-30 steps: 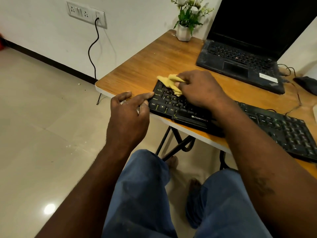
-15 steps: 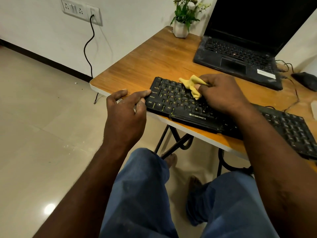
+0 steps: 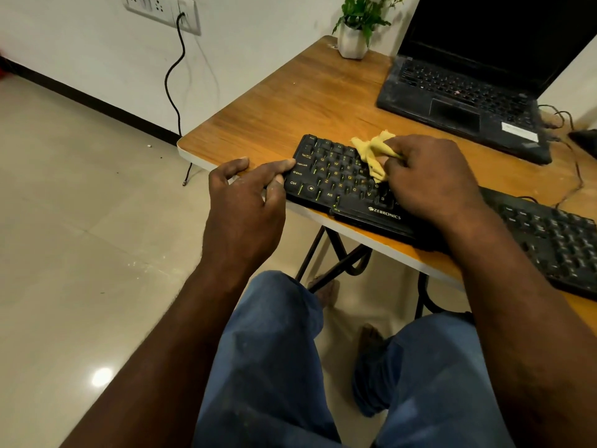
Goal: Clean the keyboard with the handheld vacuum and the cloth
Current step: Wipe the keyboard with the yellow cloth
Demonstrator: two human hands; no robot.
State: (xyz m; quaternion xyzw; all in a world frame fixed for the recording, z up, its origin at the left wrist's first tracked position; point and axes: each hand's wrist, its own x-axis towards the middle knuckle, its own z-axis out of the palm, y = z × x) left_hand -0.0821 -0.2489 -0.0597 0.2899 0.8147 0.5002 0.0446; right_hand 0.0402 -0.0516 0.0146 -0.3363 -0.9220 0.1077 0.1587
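A black keyboard point(image 3: 326, 176) with yellow lettering lies along the front edge of the wooden table point(image 3: 290, 105). My right hand point(image 3: 426, 176) grips a bunched yellow cloth point(image 3: 371, 153) and presses it on the keys in the left-middle part of the board. At the keyboard's left end my left hand point(image 3: 248, 198) touches the edge with its fingertips, fingers fairly straight. No handheld vacuum is in view.
An open black laptop point(image 3: 465, 101) stands at the back right, a small potted plant point(image 3: 353, 37) behind it to the left. Cables and a dark mouse point(image 3: 584, 140) lie at the far right. A wall socket point(image 3: 161, 11) with a black cable is left of the table.
My right hand has wiped the cloth from the keyboard's left end toward its middle. My left hand stays at the keyboard's left end.
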